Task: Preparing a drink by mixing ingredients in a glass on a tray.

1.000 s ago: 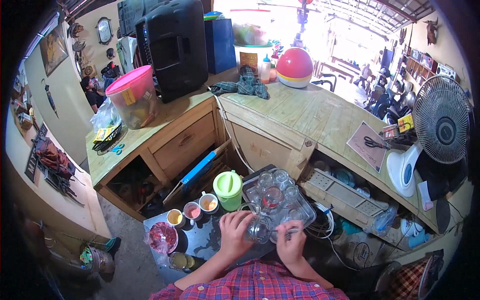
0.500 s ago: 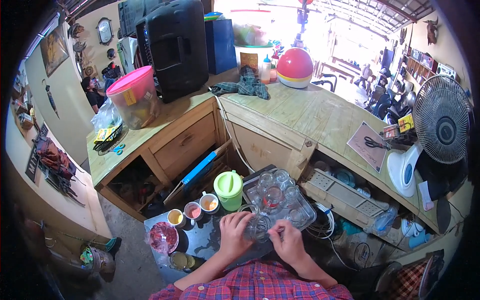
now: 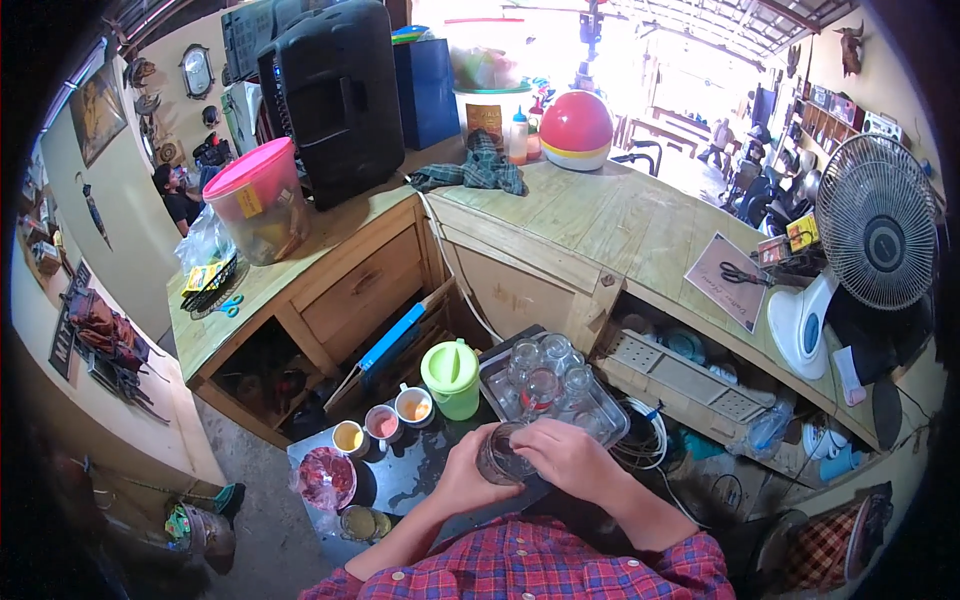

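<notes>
Just in front of my chest, my left hand (image 3: 468, 482) is wrapped around a clear glass (image 3: 496, 458), tilted with its mouth toward my right hand. My right hand (image 3: 568, 458) is closed, its bent fingers at the glass's mouth; whatever they pinch is hidden. Past my hands, a metal tray (image 3: 612, 424) holds several clear glass mugs (image 3: 541, 388). A green lidded pitcher (image 3: 451, 382) stands left of the tray. Three white cups with coloured contents line up further left, including a cup of pink contents (image 3: 383, 424).
On the dark low table (image 3: 405, 468) are a plastic-wrapped dark red bundle (image 3: 327, 478) and a glass of yellowish liquid (image 3: 362, 522). Wooden counters (image 3: 560, 225) wrap around ahead, bearing a black speaker (image 3: 335, 105) and a fan (image 3: 880, 225). A coiled white cable (image 3: 645, 440) lies right of the tray.
My right hand has moved from the glass's right side up over its mouth. The glass has tilted and shifted slightly left in my left hand. The view has swung a little.
</notes>
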### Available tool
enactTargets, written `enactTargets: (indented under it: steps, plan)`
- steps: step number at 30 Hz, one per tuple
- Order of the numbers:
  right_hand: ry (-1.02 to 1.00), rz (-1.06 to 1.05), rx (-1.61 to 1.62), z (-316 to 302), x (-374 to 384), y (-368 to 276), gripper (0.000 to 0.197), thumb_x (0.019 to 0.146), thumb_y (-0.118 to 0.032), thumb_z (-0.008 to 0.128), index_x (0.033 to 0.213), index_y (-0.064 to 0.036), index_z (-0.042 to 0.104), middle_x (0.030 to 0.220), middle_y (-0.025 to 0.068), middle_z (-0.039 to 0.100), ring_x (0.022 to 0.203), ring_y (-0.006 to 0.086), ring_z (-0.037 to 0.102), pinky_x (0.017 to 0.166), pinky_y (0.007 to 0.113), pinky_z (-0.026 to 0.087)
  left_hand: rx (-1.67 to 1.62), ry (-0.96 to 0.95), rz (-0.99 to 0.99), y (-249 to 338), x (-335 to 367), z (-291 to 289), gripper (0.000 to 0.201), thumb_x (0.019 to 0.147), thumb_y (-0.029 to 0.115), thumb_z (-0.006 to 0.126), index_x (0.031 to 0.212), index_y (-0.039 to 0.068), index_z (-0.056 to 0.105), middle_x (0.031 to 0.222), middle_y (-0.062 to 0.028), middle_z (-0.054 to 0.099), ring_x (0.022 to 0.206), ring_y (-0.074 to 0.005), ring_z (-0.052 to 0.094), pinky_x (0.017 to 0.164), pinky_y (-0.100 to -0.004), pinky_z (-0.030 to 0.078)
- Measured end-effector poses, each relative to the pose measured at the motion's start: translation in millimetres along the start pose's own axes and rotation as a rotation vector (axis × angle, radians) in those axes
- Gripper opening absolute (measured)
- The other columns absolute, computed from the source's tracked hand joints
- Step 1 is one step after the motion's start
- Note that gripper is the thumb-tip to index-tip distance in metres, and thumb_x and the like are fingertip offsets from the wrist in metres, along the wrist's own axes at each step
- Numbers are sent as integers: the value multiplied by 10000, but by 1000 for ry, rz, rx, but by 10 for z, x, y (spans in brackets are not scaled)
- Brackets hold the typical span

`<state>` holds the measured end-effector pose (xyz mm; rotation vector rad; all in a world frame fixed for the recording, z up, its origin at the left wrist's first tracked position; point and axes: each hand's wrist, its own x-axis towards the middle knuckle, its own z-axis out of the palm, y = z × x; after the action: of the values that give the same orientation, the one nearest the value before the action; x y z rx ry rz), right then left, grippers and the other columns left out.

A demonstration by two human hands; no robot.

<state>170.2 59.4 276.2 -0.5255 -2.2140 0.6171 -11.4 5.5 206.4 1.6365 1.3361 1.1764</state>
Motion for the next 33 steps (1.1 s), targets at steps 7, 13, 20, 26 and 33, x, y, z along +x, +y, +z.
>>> enactTargets:
  steps: [7,13,20,26,33]
  plan:
    - [-30,-26,101,-261,223,-66,119,809,-70,690,912,-23,655,819,105,649,745,281,624,703,355,506,-565,-308,-187,-144,-32,-105,852,576,135,884,1306,33,459,1208,-58,572,1140,-168,525,1013,-343,404]
    - [-55,60,60,-410,339,-53,132,790,-94,712,911,-48,682,793,98,646,725,254,624,675,341,500,-662,-449,-215,-130,-56,-175,982,536,113,904,1372,35,395,1310,-64,513,1222,-177,476,1078,-371,341]
    - [-28,8,117,-453,354,-111,129,784,-81,714,910,-65,686,756,91,626,706,264,611,653,345,481,-595,-492,-153,-43,23,-242,958,534,129,908,1348,24,413,1295,-68,524,1196,-171,495,1057,-355,365]
    - [-90,-10,-9,-201,203,-123,129,809,-103,695,929,-76,654,735,83,565,697,274,564,667,380,441,-441,-380,-17,73,59,-263,861,563,128,883,1304,18,459,1207,-70,581,1125,-158,539,1026,-333,396]
    - [141,63,-130,-115,-90,-176,153,831,-140,679,910,-90,557,857,30,633,749,252,563,673,385,415,-202,-260,33,125,25,-302,863,527,132,883,1282,0,488,1212,-99,578,1113,-183,568,997,-335,433]
